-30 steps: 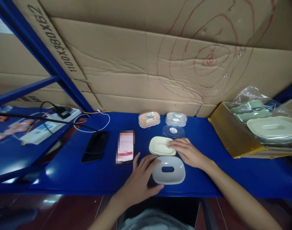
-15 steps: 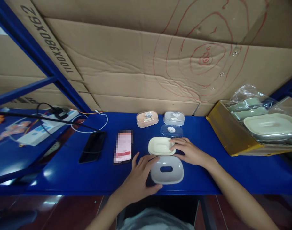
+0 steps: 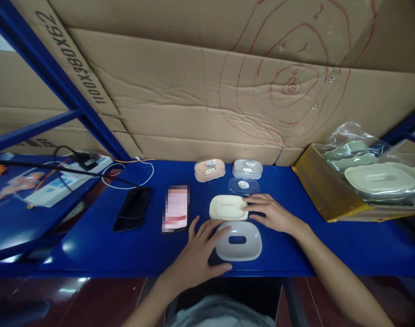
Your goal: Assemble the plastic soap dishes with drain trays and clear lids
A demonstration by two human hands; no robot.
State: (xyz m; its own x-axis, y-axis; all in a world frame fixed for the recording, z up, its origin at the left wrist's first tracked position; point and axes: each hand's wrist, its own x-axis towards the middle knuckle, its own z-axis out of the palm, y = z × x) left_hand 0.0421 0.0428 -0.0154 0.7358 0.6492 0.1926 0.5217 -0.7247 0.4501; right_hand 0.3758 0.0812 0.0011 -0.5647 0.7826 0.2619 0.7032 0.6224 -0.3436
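Observation:
An oval grey dish with a slot in its middle point(image 3: 252, 250) lies on the blue table near the front edge. My left hand point(image 3: 203, 256) is open around its left end, fingers spread, one fingertip over the rim and the thumb low in front. Just behind the grey dish sits a cream oval dish point(image 3: 224, 209) with a raised ridge. The fingertips of my right hand point(image 3: 275, 214) rest at its right end, fingers stretched and apart, not closed around it. Behind them lies a clear plastic lid point(image 3: 236, 186) with a round sticker.
A peach soap box point(image 3: 203, 172) and a clear-grey soap box point(image 3: 241, 171) stand by the cardboard wall point(image 3: 180, 81). Two phones, one lit point(image 3: 176, 206) and one dark point(image 3: 130, 211), lie to the left. At right, a carton point(image 3: 316, 195) holds bagged dishes.
My right hand's thumb and fingers have spread a little wider at the cream dish's end. My left fingers have shifted slightly over the grey rim. Both dishes stay nearly in place.

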